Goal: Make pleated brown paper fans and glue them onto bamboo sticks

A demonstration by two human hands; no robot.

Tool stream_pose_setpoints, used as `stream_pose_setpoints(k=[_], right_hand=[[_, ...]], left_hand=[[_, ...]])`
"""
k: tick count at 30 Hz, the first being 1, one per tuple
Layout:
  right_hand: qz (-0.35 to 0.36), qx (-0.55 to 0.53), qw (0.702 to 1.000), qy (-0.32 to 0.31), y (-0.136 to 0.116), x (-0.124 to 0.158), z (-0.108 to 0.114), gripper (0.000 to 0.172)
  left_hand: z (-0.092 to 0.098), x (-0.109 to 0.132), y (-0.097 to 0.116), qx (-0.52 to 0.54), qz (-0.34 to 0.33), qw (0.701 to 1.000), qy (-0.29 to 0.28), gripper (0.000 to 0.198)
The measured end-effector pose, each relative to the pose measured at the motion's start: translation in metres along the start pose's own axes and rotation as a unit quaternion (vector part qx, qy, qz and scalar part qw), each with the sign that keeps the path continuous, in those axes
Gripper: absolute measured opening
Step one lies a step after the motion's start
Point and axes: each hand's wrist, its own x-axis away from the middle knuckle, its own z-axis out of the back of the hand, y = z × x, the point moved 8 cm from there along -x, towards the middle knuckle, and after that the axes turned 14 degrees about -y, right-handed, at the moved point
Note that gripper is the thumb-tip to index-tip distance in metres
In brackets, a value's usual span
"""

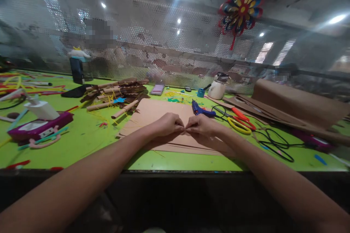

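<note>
A stack of brown paper sheets (161,107) lies on the green table (90,153) in front of me. Over its near part, my left hand (171,123) and my right hand (201,124) meet with their fingertips together. Both hands are closed in a pinch; whatever is between the fingers is too small to make out. Just beyond my right hand lies a blue glue gun (202,110). Scissors with yellow and red handles (239,123) are to the right of it.
Rolled brown paper tubes (117,94) are piled at the back left. A purple power strip (41,127) with a white plug sits left. Large brown paper (295,105) and a black cable (276,145) lie right. A whitish jar (217,88) stands behind.
</note>
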Motion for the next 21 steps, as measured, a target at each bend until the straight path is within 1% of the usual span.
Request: stream_pose_setpoints(k=[4, 6, 9, 14, 18, 21], right_hand=[[-0.007, 0.022, 0.999, 0.048, 0.004, 0.002, -0.001, 0.020], [-0.001, 0.043, 0.997, 0.061, 0.004, 0.003, -0.001, 0.020], [0.017, 0.082, 0.994, 0.064, 0.000, 0.007, 0.000, 0.016], [0.039, 0.141, 0.987, 0.062, -0.009, 0.015, 0.002, 0.013], [0.078, 0.182, 0.979, 0.055, -0.018, 0.018, 0.001, 0.015], [0.088, 0.190, 0.976, 0.062, -0.020, 0.020, -0.002, 0.015]], left_hand=[[-0.002, -0.006, -0.004, -0.060, 0.002, 0.998, 0.027, 0.021], [-0.004, -0.008, -0.002, -0.100, -0.008, 0.994, 0.044, 0.018], [-0.005, -0.007, 0.004, -0.144, -0.031, 0.987, 0.059, 0.017], [-0.005, -0.002, 0.017, -0.179, -0.070, 0.980, 0.060, 0.020], [-0.005, 0.002, 0.025, -0.218, -0.081, 0.971, 0.061, 0.021], [-0.006, 0.004, 0.028, -0.237, -0.079, 0.966, 0.061, 0.022]])
